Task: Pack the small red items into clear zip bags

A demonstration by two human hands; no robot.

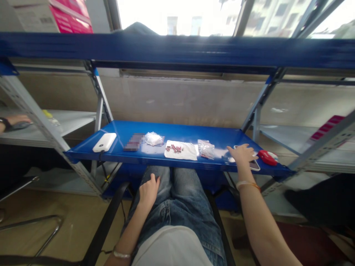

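My right hand is stretched over the right part of the blue shelf, its fingers spread. Beneath it lies a white-edged phone, partly covered by the hand; whether they touch I cannot tell. A red and white object lies just right of that hand. My left hand rests on my left thigh, its fingers curled in, with nothing seen in them. In the middle of the shelf, small dark-red pieces lie on a white cloth. A clear plastic bag sits right of the cloth.
Left of the cloth are another plastic bag, a dark pixelated rectangle and a white power bank with a cable. Slanted metal posts flank the shelf, and a blue beam crosses above. Another person's hand shows far left.
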